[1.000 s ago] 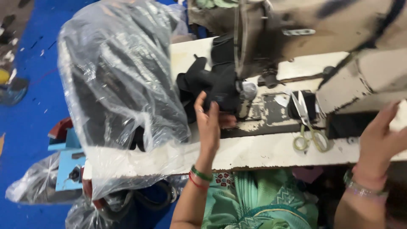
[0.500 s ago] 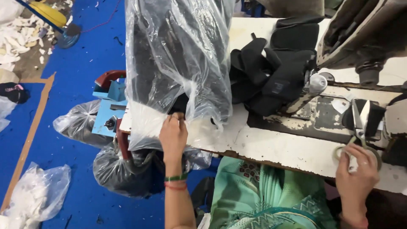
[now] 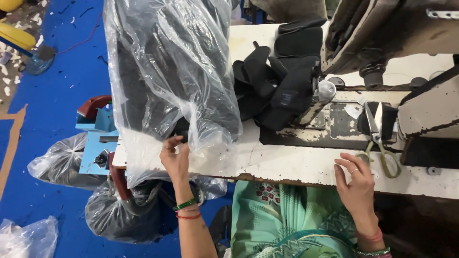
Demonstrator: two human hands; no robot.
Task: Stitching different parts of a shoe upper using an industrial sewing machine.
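Observation:
My left hand [image 3: 175,158] pinches the lower edge of a large clear plastic bag [image 3: 167,71] filled with dark fabric pieces, at the left end of the white sewing table [image 3: 296,165]. My right hand [image 3: 355,180] rests on the table's front edge with fingers apart, holding nothing, just left of a pair of scissors [image 3: 380,143]. A heap of black fabric pieces [image 3: 277,83] lies under the sewing machine's [image 3: 382,33] needle area, between the bag and the machine.
Blue floor lies to the left. Below the table's left end sit two plastic bags with dark contents [image 3: 62,160] [image 3: 124,215] and a light blue frame with a red part [image 3: 95,129]. Another clear bag [image 3: 26,236] lies at the bottom left corner.
My left hand left the black pieces at the needle and took hold of the plastic bag's edge. My right hand came down beside the scissors. The view shifted left, then back right.

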